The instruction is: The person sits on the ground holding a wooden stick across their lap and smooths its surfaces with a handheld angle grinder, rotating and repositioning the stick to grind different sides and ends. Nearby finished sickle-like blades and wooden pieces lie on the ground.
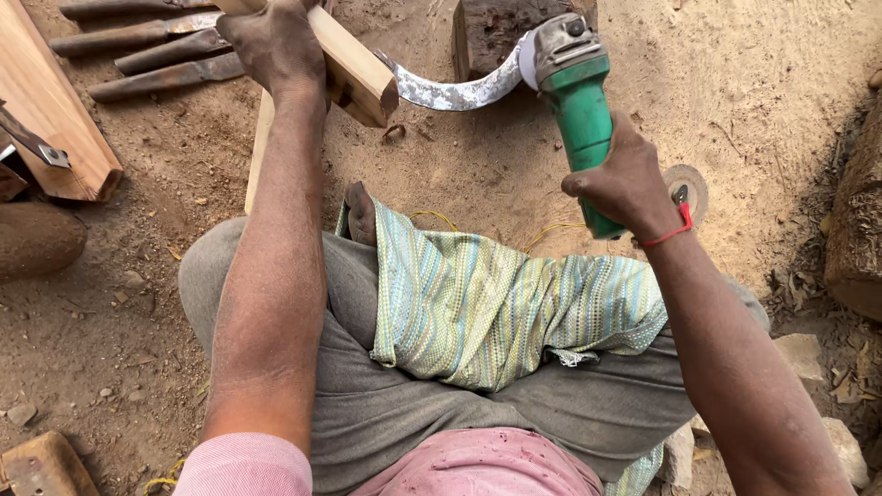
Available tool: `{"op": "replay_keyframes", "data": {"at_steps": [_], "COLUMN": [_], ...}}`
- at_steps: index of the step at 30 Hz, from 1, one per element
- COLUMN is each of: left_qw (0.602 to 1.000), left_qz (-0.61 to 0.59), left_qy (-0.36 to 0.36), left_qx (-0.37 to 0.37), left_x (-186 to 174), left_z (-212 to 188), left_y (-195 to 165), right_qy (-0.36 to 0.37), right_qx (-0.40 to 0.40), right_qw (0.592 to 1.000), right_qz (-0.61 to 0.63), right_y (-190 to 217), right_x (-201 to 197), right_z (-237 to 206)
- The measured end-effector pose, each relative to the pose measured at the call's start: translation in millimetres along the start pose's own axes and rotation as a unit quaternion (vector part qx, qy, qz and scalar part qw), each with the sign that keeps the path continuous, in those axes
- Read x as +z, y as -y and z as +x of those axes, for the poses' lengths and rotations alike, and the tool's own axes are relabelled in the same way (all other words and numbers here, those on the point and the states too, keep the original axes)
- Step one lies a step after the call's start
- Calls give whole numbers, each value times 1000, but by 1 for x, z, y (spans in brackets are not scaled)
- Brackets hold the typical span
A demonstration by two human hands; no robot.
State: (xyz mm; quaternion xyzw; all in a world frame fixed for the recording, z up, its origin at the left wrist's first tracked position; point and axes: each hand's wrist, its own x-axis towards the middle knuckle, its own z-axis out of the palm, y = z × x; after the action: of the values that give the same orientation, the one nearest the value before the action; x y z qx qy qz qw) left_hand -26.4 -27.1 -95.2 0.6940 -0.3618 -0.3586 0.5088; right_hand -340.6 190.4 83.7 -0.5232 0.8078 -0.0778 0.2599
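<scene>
Left grip: the left hand [276, 41] is wrapped tight around a pale wooden handle [354, 73], fingers closed over its top, holding it out over the dirt.

Right grip: the right hand [625, 184] is clamped around the green body of an angle grinder [574, 101], a red thread band at the wrist.

Blade: a curved sickle blade [455, 90] runs out of the end of the wooden handle. It is dull grey metal, mottled and patchy, bending in 1 long arc toward the grinder.

Contact: the grinder's grey head and disc sit right against the far tip of the blade, in front of a dark wooden block [491, 28].

Lap: a striped green and cream cloth [496, 303] lies across the person's crossed legs, just below both hands.

Ground: sandy soil [753, 83] all around. A worn grinding disc [691, 188] lies flat just beside the right wrist.

Upper left: 4 dark metal blades [147, 46] lie side by side near a slanted wooden plank [50, 110].

Right edge: a rough log [854, 220] rests well apart from the work.
</scene>
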Motion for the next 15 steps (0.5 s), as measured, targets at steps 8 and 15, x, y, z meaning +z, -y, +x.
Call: {"op": "replay_keyframes", "data": {"at_steps": [8, 15], "left_qw": [976, 983], "left_qz": [215, 142], "left_qy": [14, -31], "left_qx": [41, 110], "left_x": [15, 22], "left_z": [6, -2], "left_y": [14, 8], "right_qy": [46, 17], "right_qx": [5, 67], "right_qw": [997, 992], "right_qz": [58, 108], "right_y": [33, 38], "right_x": [36, 20], "right_z": [-64, -69]}}
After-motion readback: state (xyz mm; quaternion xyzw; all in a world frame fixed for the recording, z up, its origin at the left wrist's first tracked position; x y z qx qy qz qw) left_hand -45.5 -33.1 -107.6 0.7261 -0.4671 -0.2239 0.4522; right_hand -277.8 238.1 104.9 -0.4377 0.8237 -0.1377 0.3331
